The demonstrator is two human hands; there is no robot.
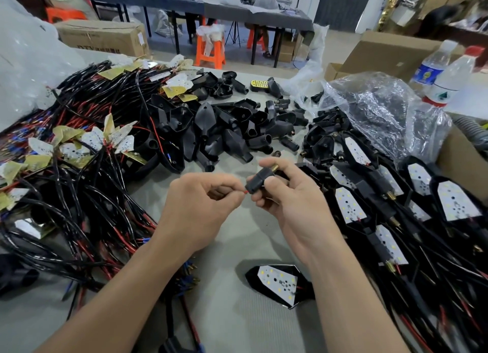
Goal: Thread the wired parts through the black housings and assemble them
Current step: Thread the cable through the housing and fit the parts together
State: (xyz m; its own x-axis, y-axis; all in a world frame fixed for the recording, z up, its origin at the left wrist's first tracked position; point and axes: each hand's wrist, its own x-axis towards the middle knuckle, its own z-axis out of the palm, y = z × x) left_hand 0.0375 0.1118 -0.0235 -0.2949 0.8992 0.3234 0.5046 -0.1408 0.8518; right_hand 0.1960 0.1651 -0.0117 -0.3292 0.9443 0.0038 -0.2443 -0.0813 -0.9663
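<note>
Gripping a short black housing (256, 185), brass-tipped at its far end, in the right hand (290, 204) over the table's (232, 249) middle; pinching a thin red wire (243, 191) in the left hand (200, 207), at the housing's near mouth.

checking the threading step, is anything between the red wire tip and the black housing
Nothing visible. The left hand pinches the red wire, whose tip sits right at the near end of the black housing gripped by the right hand.
</note>
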